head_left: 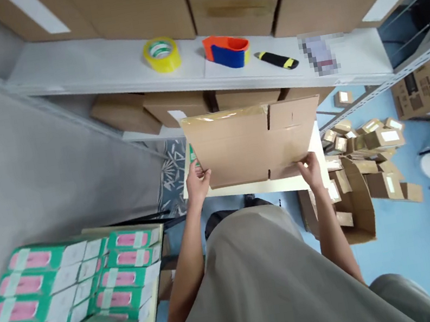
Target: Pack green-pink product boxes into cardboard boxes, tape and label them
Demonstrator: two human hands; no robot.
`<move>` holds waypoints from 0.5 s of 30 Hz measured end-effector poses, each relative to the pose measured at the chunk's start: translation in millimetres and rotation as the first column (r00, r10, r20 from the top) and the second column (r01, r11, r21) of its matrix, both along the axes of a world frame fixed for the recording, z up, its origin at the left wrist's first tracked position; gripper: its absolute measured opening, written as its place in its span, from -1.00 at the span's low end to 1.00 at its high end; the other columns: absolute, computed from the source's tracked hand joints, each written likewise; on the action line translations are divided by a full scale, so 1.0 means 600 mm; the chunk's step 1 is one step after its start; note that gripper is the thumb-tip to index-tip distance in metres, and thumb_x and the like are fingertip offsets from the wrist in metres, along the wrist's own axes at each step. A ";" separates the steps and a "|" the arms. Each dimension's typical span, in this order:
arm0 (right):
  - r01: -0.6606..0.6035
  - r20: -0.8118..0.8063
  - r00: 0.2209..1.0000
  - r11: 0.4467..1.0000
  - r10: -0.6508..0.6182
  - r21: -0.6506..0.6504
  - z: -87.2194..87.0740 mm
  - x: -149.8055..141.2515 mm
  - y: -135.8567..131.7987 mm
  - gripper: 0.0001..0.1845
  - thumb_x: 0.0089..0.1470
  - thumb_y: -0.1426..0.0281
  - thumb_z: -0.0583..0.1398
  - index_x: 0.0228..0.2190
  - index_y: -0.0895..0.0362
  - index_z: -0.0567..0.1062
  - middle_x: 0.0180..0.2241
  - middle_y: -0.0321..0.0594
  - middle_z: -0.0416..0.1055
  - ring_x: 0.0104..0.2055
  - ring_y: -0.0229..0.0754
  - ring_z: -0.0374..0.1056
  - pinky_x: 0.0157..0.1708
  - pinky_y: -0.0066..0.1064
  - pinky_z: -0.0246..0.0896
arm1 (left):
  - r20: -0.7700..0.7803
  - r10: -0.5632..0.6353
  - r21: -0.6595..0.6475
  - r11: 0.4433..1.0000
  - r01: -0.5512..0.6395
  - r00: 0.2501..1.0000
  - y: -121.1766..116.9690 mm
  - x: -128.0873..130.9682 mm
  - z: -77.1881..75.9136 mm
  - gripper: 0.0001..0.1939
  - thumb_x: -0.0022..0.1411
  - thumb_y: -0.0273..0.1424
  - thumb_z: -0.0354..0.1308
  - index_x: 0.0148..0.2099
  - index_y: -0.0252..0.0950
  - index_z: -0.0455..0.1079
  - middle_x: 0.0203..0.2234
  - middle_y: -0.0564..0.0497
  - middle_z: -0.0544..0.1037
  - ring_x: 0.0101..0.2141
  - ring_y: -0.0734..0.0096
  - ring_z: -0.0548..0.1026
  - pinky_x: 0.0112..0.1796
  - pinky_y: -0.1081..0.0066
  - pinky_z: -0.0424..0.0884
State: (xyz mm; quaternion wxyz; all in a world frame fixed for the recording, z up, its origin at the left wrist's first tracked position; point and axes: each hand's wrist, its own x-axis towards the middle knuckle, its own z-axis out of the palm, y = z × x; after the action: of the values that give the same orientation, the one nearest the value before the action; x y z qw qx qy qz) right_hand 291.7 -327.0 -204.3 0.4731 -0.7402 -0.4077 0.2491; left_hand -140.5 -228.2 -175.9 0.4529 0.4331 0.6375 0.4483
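A flattened cardboard box (238,149) is held up over a pale table (252,189), its far edge lined with clear tape and slots cut between its flaps. My left hand (197,181) is closed on its left edge, thumb on the near face. On the right edge, near the lower corner, my right hand (310,169) grips it, fingers partly hidden. Behind the cardboard's left side, a bit of a green box (192,154) shows on the table.
On the shelf (99,62) ahead lie a yellow tape roll (161,54), an orange-and-blue tape dispenser (227,51) and a utility knife (277,60). Green-and-pink boxes (119,278) are stacked at the left. Small cartons (380,139) cover part of the floor at the right.
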 end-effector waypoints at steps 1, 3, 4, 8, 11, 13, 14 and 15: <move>-0.001 0.036 0.999 1.000 0.002 -0.029 -0.007 0.011 0.000 -0.66 -0.05 0.14 0.26 -0.24 -0.03 0.33 -0.35 -0.35 0.42 -0.26 -0.11 0.39 -0.03 -0.17 0.45 | 0.032 -0.013 -0.013 1.000 0.014 0.999 0.017 0.019 -0.006 -0.46 0.07 -0.57 0.48 0.10 -0.16 0.55 -0.24 0.00 0.66 -0.17 0.18 0.65 0.07 0.17 0.60; 0.005 0.047 0.999 0.997 -0.001 -0.075 -0.018 0.025 -0.001 -0.68 0.00 0.13 0.25 -0.25 -0.04 0.31 -0.32 -0.31 0.46 -0.23 -0.10 0.43 0.05 -0.12 0.49 | 0.087 -0.040 -0.042 0.998 0.044 0.995 0.042 0.046 -0.017 -0.48 0.09 -0.56 0.47 0.11 -0.17 0.55 -0.16 -0.05 0.68 -0.11 0.18 0.66 0.09 0.18 0.60; 0.009 0.026 1.000 0.996 -0.007 -0.091 -0.022 0.028 -0.002 -0.67 0.02 0.11 0.25 -0.23 -0.03 0.32 -0.28 -0.27 0.51 -0.20 -0.09 0.46 0.07 -0.09 0.51 | 0.108 -0.052 -0.058 0.997 0.058 0.993 0.050 0.055 -0.023 -0.49 0.10 -0.55 0.47 0.10 -0.17 0.55 -0.11 -0.09 0.70 -0.06 0.18 0.67 0.10 0.18 0.60; 0.000 -0.086 0.996 0.992 -0.011 -0.125 -0.035 0.023 -0.005 -0.54 0.09 0.04 0.27 -0.05 0.01 0.42 -0.02 -0.01 0.66 0.00 0.01 0.56 0.15 0.03 0.55 | 0.146 -0.084 -0.120 0.988 0.102 0.986 0.072 0.071 -0.047 -0.52 0.13 -0.48 0.48 0.10 -0.17 0.55 0.15 -0.20 0.67 0.06 0.15 0.67 0.14 0.19 0.59; -0.014 -0.099 0.995 0.986 -0.002 -0.164 -0.042 0.010 -0.010 -0.52 0.11 -0.01 0.25 -0.06 0.04 0.47 0.05 0.10 0.66 0.06 0.10 0.58 0.20 0.13 0.54 | 0.157 -0.114 -0.140 0.981 0.136 0.981 0.079 0.077 -0.060 -0.52 0.14 -0.42 0.49 0.12 -0.14 0.57 0.25 -0.21 0.63 0.09 0.14 0.66 0.21 0.16 0.54; -0.055 -0.077 0.996 0.975 0.039 -0.217 -0.045 0.000 -0.013 -0.56 0.07 -0.02 0.25 -0.17 0.03 0.49 -0.06 0.08 0.68 -0.01 0.17 0.59 0.11 0.16 0.57 | 0.164 -0.166 -0.151 0.970 0.191 0.972 0.078 0.084 -0.063 -0.55 0.15 -0.40 0.46 0.11 -0.13 0.59 0.23 -0.18 0.65 0.11 0.13 0.66 0.25 0.12 0.52; -0.095 -0.068 0.994 0.966 0.080 -0.239 -0.045 -0.004 -0.015 -0.60 0.06 -0.02 0.26 -0.23 0.02 0.49 -0.14 0.05 0.68 -0.06 0.19 0.58 0.05 0.16 0.59 | 0.161 -0.194 -0.162 0.962 0.219 0.968 0.077 0.088 -0.062 -0.58 0.15 -0.39 0.44 0.08 -0.14 0.61 0.18 -0.16 0.68 0.11 0.11 0.67 0.25 0.09 0.52; -0.143 -0.063 0.989 0.959 0.131 -0.246 -0.044 -0.009 -0.016 -0.63 0.05 -0.01 0.27 -0.29 0.01 0.49 -0.21 0.02 0.68 -0.12 0.20 0.58 -0.01 0.16 0.60 | 0.149 -0.219 -0.173 0.954 0.244 0.964 0.074 0.093 -0.060 -0.64 0.15 -0.38 0.42 0.03 -0.15 0.63 0.12 -0.14 0.71 0.11 0.08 0.67 0.25 0.07 0.52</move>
State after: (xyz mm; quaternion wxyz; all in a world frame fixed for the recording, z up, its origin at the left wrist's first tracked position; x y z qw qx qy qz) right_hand 286.4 -336.8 -230.8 0.3668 -0.7580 -0.4124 0.3477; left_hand -84.6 -183.6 -211.9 0.5814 0.4303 0.5916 0.3562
